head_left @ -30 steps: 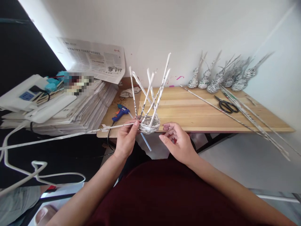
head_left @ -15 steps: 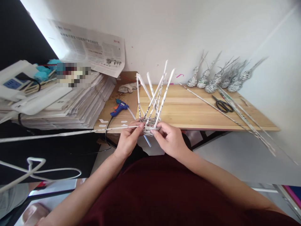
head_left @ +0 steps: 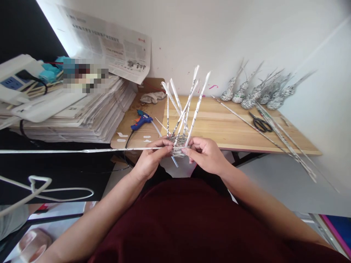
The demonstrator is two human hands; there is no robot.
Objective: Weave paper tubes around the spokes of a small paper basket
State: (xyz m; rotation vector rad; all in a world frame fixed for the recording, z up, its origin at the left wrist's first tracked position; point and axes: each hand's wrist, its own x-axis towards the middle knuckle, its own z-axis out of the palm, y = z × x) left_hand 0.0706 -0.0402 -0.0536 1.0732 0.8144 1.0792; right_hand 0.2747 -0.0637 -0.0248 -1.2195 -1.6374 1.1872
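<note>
A small round basket woven from rolled newspaper [head_left: 179,150] is held between both hands at the near edge of the table. Several paper sticks [head_left: 196,106] rise from its rim, some crossing. My left hand [head_left: 152,155] pinches a long rolled paper strip [head_left: 109,149] against the basket's left side; the strip stretches far out to the left. My right hand [head_left: 204,153] is closed on the right side of the rim, thumb and fingers at the base of an upright stick. The basket's underside and some fingertips are hidden.
A blue glue gun [head_left: 141,120] lies on cardboard behind my left hand. Stacked newspapers [head_left: 101,113] and a power strip [head_left: 16,82] stand left. Black scissors [head_left: 260,123], long paper sticks [head_left: 290,146] and several woven gourd shapes [head_left: 251,95] are on the wooden table [head_left: 230,128] at right.
The view has shifted slightly. The basket has turned or tilted a little in my hands, and its upright sticks lean differently. The long strip at left lies more level.
</note>
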